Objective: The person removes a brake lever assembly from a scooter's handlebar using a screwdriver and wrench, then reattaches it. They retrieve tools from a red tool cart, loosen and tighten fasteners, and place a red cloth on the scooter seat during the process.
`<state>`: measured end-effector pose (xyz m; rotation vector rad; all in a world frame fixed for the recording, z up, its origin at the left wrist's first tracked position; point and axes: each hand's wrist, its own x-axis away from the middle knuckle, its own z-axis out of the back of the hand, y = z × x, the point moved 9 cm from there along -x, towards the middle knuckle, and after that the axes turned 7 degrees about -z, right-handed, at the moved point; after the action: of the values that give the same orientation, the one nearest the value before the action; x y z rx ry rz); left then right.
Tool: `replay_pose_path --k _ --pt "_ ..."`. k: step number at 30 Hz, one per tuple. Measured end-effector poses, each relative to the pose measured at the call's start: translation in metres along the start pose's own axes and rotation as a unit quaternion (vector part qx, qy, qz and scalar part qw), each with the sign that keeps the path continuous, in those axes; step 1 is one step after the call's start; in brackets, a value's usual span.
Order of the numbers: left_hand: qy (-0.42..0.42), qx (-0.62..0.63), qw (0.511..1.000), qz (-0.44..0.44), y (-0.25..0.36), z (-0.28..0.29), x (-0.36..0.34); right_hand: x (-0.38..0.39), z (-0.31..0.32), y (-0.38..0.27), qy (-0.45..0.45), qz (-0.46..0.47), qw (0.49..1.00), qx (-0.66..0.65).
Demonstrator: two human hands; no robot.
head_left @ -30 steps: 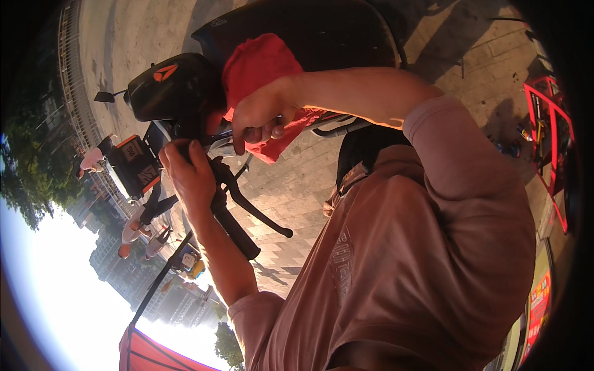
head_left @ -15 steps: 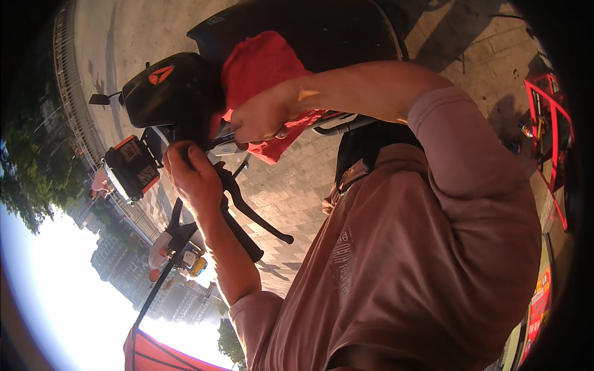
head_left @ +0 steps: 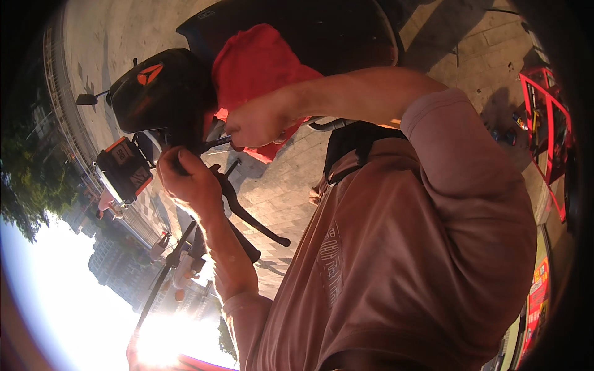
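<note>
My left hand grips the handlebar steady while my right hand, at two o'clock, pinches a thin tool into it.

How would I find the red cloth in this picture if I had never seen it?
Start at the big dark scooter body across the top of the head view. The red cloth hangs bunched against it, just right of the black rounded housing with an orange triangle mark and above the right hand. It is the only soft, bright red thing among hard black parts.
</note>
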<state>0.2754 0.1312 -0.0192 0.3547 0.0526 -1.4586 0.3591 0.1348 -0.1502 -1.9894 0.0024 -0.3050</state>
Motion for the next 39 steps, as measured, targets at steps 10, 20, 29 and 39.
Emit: replay_pose_path --k 10,20,29,39 --pt "0.007 0.102 0.993 0.058 0.026 0.057 0.066 0.006 0.005 -0.008 0.002 0.006 1.0 -0.016" --pt "-0.099 0.372 0.841 0.381 -0.01 -0.013 0.124 0.011 0.005 -0.011 0.012 -0.012 1.0 -0.02" --pt "-0.076 0.278 0.841 0.459 -0.023 -0.015 0.113 0.009 0.004 -0.012 0.032 -0.009 0.998 0.05" --pt "-0.047 0.326 0.843 0.426 -0.036 -0.021 0.116 0.011 0.003 -0.013 0.066 -0.02 0.993 0.092"
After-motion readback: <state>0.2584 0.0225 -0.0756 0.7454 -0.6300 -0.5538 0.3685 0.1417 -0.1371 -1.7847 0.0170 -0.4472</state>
